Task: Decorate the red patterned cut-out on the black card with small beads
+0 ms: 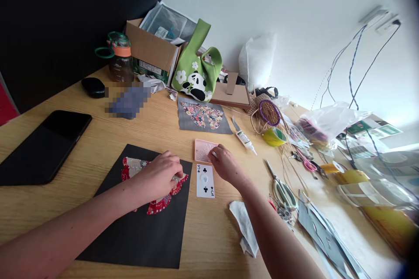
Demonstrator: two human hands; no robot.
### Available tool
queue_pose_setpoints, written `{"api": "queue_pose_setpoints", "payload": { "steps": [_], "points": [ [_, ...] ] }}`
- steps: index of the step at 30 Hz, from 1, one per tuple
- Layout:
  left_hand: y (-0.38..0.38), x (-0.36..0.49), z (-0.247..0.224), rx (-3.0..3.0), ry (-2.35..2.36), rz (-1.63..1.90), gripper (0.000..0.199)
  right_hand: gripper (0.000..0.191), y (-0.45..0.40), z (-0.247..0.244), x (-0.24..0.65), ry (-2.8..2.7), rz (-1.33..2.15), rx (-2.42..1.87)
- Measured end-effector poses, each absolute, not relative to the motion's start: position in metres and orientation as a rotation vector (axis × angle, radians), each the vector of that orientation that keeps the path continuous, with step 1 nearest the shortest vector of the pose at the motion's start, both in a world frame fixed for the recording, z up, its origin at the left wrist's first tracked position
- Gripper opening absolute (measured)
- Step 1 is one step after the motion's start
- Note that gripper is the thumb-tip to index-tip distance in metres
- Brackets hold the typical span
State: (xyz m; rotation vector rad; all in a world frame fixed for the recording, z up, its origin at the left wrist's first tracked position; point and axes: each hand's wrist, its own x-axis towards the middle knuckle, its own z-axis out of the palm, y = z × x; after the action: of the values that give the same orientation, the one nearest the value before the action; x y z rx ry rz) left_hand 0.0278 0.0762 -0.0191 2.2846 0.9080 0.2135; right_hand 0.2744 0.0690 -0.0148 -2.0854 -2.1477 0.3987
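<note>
My left hand (163,176) rests over a red patterned fabric piece (160,204) with pearl-like beads along its edge, on a black sheet (140,239). Its fingers are bent together, and what they hold, if anything, is hidden. At the right edge of a pink tray (200,150) of tiny white beads, my right hand (224,161) pinches a small pale object too small to name. Just below the tray lies a three of clubs card (205,187) with a clear white blob on it.
A phone (46,146) lies at left. Behind are a floral piece on a grey sheet (183,117), a green panda bag (196,74) and a glue tube (245,140). Scissors (283,192), a white cloth (245,226) and tape rolls are at right.
</note>
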Motion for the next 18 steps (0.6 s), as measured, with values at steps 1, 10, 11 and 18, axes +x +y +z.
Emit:
{"api": "queue_pose_setpoints", "payload": {
  "steps": [1, 10, 11, 18],
  "points": [
    [0.076, 0.028, -0.019, 2.285, 0.909, 0.211, 0.03, 0.022, 0.069, -0.015, 0.274, -2.148, 0.395, -2.086],
    [0.076, 0.027, -0.019, 2.286, 0.915, 0.206, 0.028, 0.019, 0.065, -0.005, 0.275, -2.093, 0.432, -2.047],
    [0.076, 0.027, -0.019, 2.287, 0.916, 0.207, 0.028, 0.019, 0.065, -0.005, 0.276, -2.079, 0.432, -2.044],
    [0.076, 0.028, -0.017, 2.287, 0.921, 0.199, 0.028, 0.018, 0.07, -0.016, 0.28, -1.956, 0.383, -2.074]
  ]
}}
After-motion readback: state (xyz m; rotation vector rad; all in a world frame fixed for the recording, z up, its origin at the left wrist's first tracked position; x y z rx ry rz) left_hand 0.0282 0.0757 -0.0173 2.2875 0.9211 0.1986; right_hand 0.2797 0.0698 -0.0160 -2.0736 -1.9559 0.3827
